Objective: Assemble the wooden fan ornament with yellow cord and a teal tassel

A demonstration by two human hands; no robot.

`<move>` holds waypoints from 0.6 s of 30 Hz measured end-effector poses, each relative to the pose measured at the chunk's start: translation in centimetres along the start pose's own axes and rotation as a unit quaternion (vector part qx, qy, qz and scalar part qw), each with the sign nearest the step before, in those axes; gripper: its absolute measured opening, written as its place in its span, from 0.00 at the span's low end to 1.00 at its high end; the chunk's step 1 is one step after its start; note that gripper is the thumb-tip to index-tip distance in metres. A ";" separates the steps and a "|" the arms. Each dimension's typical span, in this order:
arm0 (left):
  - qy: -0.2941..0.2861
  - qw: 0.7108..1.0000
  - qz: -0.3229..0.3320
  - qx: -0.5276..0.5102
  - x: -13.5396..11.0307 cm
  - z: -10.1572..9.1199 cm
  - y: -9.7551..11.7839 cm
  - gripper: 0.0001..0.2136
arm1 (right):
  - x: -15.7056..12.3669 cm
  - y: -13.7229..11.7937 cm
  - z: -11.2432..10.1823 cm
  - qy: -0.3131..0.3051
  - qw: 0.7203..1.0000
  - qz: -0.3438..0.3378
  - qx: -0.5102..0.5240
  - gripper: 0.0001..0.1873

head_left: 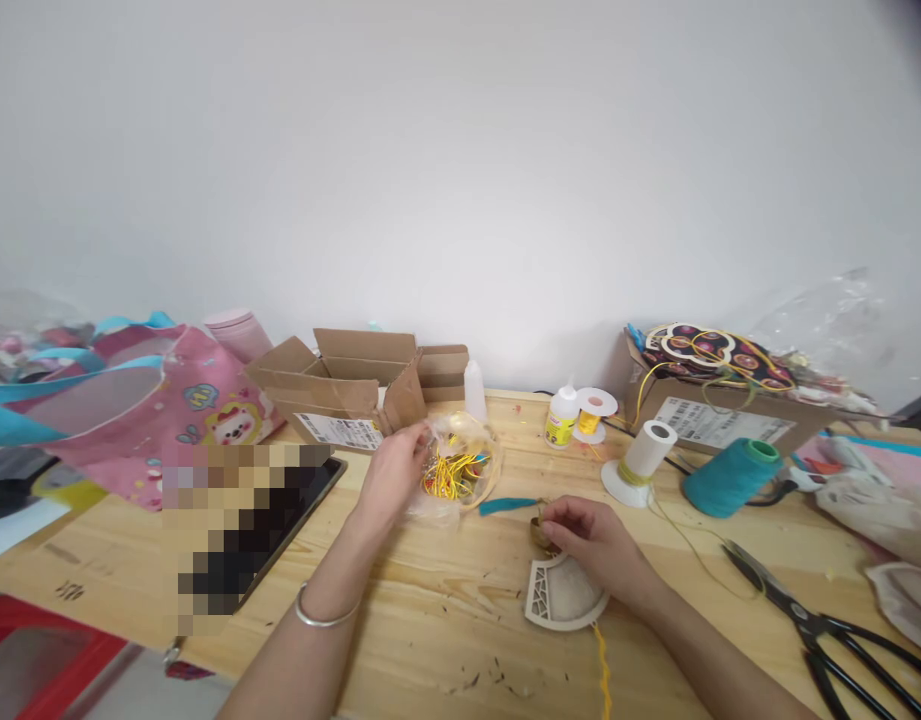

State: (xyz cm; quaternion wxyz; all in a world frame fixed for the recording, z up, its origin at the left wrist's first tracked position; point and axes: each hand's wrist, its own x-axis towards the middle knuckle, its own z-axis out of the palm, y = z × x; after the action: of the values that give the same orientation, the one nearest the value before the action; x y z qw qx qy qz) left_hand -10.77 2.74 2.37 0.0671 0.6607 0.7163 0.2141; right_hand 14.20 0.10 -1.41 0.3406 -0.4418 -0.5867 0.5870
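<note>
My left hand (391, 472) reaches into a clear plastic bag (460, 468) of yellow and red cords, its fingers pinched at the bag's edge. My right hand (589, 540) rests on the wooden table (430, 640), fingers closed on a small brownish piece at the top of a fan-shaped white cut-out piece (561, 598). A teal tassel (505, 506) lies between the two hands. A yellow cord (602, 670) trails from the fan piece toward me.
An open cardboard box (355, 390) and a pink bag (167, 400) stand at the left. Glue bottles (561, 415), a white spool (644, 462), a teal thread cone (730, 476), black scissors (812, 625) and a second box (719, 410) of decorated pieces lie at the right.
</note>
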 end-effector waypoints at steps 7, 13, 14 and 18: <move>-0.056 0.995 0.014 0.087 0.2 0.7 -0.2 0.08 | 0.0 -0.1 0.1 0.000 1.000 -0.006 0.004 0.10; -0.056 0.992 0.007 0.112 0.0 0.9 0.3 0.09 | -0.1 -0.1 0.1 0.001 1.000 -0.004 0.001 0.10; -0.058 0.992 0.007 0.112 0.0 0.8 0.3 0.09 | -0.1 0.0 0.1 0.002 1.000 -0.004 0.000 0.09; -0.063 0.993 0.001 0.100 -0.1 0.7 0.4 0.09 | 0.0 0.0 0.1 0.005 1.000 -0.006 -0.004 0.09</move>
State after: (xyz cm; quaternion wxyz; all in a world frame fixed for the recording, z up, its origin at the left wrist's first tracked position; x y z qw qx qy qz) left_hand -10.07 2.84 1.87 0.0458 0.6771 0.7277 0.0992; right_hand 14.14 0.06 -1.39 0.3452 -0.4424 -0.5905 0.5800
